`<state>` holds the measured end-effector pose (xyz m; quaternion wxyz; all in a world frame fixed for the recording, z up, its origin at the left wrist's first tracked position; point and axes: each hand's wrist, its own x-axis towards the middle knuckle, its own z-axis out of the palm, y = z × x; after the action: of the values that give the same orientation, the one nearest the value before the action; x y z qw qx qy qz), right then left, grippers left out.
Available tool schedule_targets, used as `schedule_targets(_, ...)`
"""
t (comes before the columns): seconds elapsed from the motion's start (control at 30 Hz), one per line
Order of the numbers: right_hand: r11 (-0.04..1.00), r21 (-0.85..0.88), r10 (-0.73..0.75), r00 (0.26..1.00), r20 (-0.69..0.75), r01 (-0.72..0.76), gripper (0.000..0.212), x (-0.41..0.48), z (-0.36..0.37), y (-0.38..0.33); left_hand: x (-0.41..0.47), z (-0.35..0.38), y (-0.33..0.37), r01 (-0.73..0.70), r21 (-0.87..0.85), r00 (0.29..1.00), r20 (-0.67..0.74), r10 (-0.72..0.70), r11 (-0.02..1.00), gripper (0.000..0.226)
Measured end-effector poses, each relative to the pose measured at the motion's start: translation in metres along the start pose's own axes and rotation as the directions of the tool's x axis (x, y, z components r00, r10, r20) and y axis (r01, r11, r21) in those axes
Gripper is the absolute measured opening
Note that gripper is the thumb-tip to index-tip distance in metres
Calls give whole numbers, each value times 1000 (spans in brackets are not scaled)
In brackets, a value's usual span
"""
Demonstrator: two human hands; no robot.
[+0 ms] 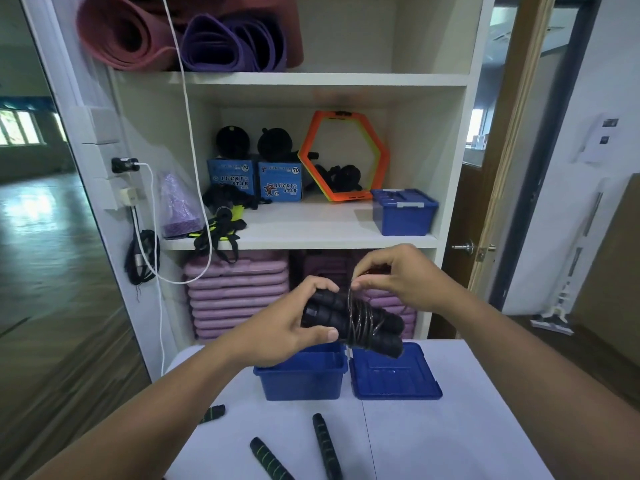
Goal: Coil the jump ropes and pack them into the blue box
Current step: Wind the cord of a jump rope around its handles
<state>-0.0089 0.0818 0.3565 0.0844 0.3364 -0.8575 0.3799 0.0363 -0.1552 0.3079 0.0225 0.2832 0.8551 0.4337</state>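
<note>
Overhead, left hand (294,327) gripping 2 ribbed foam handles (346,320), thin cord (360,317) coiled round

Readable text from where I stand: two small blue cartons on the middle shelf (311,226). Left carton (231,175) reads "LUCKY STAR" with "70" in a circle. Right carton (281,182) reads the same, "LUCKY STAR" and "70". Smaller print illegible.

You're in a gym storeroom: beyond your left hand (277,327), shelves hold rolled yoga mats (180,32), agility hexagons (344,157) and stacked purple pads (239,289).
</note>
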Motion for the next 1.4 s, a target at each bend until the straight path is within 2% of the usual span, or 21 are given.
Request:
schedule_targets(0.1,987,160,19,1000,2,-19,11,1,2,4,-7,-1,8,-24,-140,998,57,33,990,47)
schedule_targets(0.17,946,321,45,999,-9,-40,7,-3,8,11,-10,-4,10,-41,-222,999,15,45,974,46)
schedule_targets(0.27,810,577,145,989,-24,-104,6,-9,24,24,-11,-6,8,-69,-267,995,-90,46,961,51)
schedule_targets(0.37,681,714,235,972,-4,-162,18,-15,43,42,-12,-4,6,-87,-278,988,-149,46,957,51)
schedule_targets(0.43,606,766,305,952,27,-215,15,-21,56,55,-10,-5,3,-106,-306,974,-223,37,946,50)
schedule_targets(0.57,693,682,282,959,42,-233,21,-32,84,60,-2,-9,5,-113,-326,919,-392,-26,939,51)
schedule_targets(0.77,775,555,309,947,84,-302,24,-33,108,46,25,-12,-19,-53,-227,871,-487,-67,972,45)
schedule_targets(0.93,897,307,283,947,152,-317,22,-32,109,39,36,-7,-40,42,-79,830,-551,-79,996,49)
schedule_targets(1.03,926,170,306,934,184,-337,24,-29,114,38,40,1,-49,61,-93,820,-563,-103,994,53)
schedule_targets(1.17,958,0,283,940,192,-288,27,-29,119,37,43,7,-43,17,-165,807,-580,-111,986,47)
schedule_targets(1.3,971,-29,240,965,103,-238,22,-31,106,33,41,-1,-50,67,-150,799,-585,-143,986,47)
schedule_targets(1.4,970,-127,214,976,39,-207,24,-29,87,34,33,-5,-61,138,-93,834,-527,-166,986,47)
